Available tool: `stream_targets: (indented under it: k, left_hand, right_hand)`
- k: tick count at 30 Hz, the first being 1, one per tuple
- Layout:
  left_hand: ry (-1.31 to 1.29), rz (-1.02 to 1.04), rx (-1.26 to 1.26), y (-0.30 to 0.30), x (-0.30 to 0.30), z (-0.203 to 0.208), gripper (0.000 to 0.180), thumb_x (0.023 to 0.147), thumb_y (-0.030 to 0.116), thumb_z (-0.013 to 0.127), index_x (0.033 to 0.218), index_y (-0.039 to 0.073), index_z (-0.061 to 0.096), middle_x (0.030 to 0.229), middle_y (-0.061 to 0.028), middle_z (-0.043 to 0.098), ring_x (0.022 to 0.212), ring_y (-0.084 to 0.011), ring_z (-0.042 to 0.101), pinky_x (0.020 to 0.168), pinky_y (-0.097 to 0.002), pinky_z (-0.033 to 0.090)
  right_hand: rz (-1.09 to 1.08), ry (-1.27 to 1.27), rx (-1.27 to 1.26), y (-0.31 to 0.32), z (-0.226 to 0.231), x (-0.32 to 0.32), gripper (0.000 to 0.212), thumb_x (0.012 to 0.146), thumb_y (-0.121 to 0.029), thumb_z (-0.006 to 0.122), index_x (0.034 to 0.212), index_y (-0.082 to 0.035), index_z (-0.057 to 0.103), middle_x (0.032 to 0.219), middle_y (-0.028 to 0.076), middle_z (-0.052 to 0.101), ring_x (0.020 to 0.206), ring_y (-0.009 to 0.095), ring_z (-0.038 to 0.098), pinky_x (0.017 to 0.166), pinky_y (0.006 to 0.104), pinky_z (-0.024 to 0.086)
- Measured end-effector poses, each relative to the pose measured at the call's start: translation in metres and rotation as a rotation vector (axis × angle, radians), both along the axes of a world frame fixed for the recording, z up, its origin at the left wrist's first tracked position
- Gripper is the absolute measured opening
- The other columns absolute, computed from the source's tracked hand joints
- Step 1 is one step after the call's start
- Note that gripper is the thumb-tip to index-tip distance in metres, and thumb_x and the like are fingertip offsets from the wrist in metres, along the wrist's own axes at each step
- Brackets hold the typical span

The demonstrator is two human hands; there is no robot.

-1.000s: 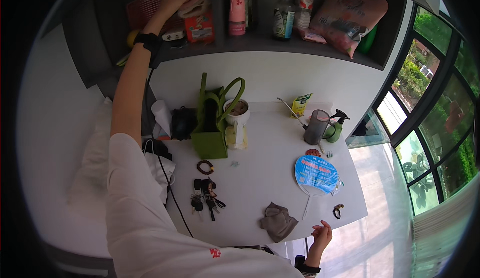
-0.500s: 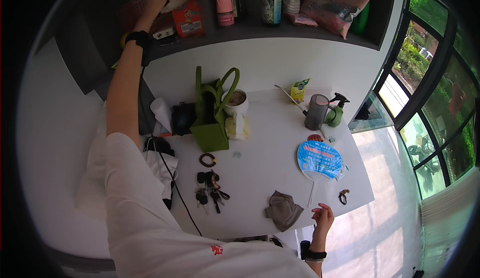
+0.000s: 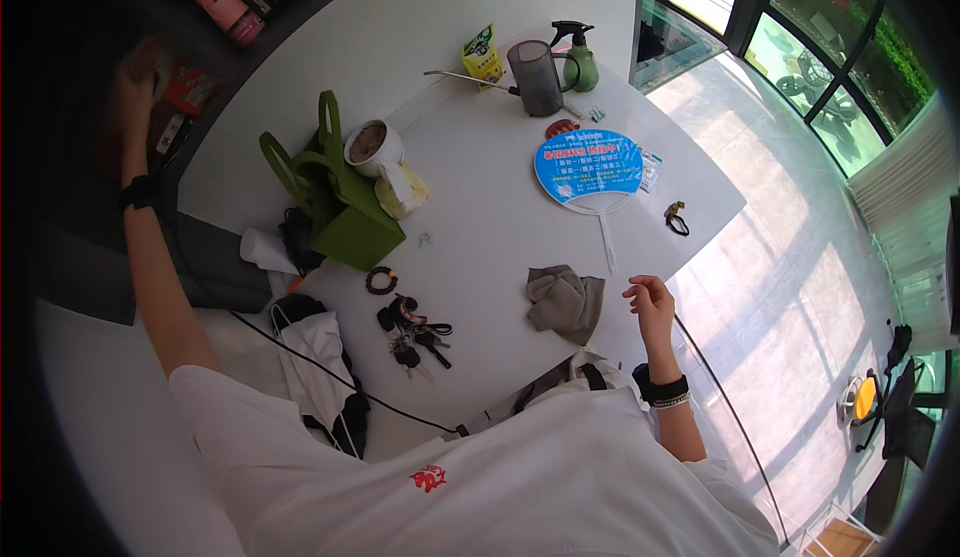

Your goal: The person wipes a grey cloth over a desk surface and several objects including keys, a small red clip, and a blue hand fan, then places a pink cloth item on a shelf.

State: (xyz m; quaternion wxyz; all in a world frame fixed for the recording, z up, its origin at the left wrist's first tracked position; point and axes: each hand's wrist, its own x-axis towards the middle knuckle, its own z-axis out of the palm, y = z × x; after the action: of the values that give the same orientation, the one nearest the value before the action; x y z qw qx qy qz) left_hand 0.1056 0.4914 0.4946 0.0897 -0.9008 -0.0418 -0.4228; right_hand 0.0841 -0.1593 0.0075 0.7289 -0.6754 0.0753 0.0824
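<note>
My left hand reaches into the dark shelf at the upper left, beside a red box. Shadow and blur hide its fingers, so whether it grips the pale thing there is unclear. Over the table's near right edge hovers my right hand, empty, its fingers loosely bent and apart. Closest to it lies a crumpled grey-brown cloth. Beyond the cloth rests a blue hand fan with a white handle. A black hair tie with a gold-coloured ornament is near the right edge.
A green tote bag stands beside a white pot of brown material. Keys and a bead bracelet lie nearer. A grey watering can, green spray bottle and yellow packet stand at the back. A black cable crosses in front.
The view has turned right and down, so the table sits higher and the shelf slides to the upper left. My left hand stays at the shelf near the red box; my right remains by the cloth.
</note>
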Motion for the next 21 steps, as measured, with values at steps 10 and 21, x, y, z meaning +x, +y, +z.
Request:
stream_targets:
  k: [10,21]
  left_hand:
    - [-0.199,-0.129,-0.222,-0.117,-0.065,-0.111,0.041,0.082,0.003,0.051,0.122,0.001,0.043,0.119,-0.0158,0.049,0.108,-0.0269,0.048,0.092,-0.0364,0.037]
    - [1.228,-0.408,-0.601,-0.326,-0.126,-0.272,0.027,0.087,0.006,0.044,0.114,0.004,0.045,0.117,-0.011,0.046,0.106,-0.0267,0.047,0.091,-0.0332,0.037]
  right_hand:
    - [0.216,-0.511,-0.756,0.052,-0.054,0.068,0.036,0.073,-0.015,0.061,0.105,-0.003,0.049,0.088,0.018,0.053,0.08,0.032,0.054,0.068,0.0391,0.046]
    - [0.225,-0.437,-1.104,0.071,-0.053,0.09,0.034,0.069,-0.005,0.056,0.101,0.002,0.045,0.091,0.021,0.05,0.084,0.036,0.054,0.065,0.0401,0.049]
